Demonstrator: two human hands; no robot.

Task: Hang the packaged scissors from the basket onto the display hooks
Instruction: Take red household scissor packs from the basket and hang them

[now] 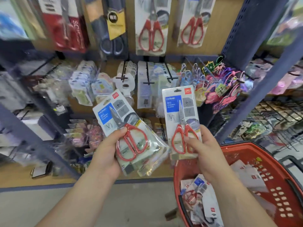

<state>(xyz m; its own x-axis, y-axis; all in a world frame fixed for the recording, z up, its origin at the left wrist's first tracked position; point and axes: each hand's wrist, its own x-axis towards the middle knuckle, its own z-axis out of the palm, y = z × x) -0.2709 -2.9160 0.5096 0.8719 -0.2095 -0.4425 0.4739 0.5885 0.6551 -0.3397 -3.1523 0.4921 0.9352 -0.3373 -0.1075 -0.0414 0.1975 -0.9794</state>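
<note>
Scissors in a single pack (180, 122) stand upright in your right hand (201, 149), thumb across the red handles on the front and fingers curled behind the card, just above the near-left rim of the red basket (246, 148). Your left hand (106, 153) grips a fanned stack of packs (129, 133) the same way by their lower halves, tilted to the left, close beside the single pack but not touching it. More loose packs (196, 194) lie in the basket's near-left corner. Matching hanging packs (151, 27) with red handles sit in two columns along the top edge of the display board, left of the blue post (242, 30); their hooks are out of view above. Feed the single pack first, and keep your grip low so the hang slot (177, 90) at its top edge stays clear. Lift it square to the board, line the slot with the hook tip, then slide it straight back until it hangs face out like the others. Hold the stack steady and low; fanned as it is, it looks likely to slip if you loosen your thumb. Mind the black hooks (148, 74) on the row below, which stick out toward you and could snag the card on the way up.
</note>
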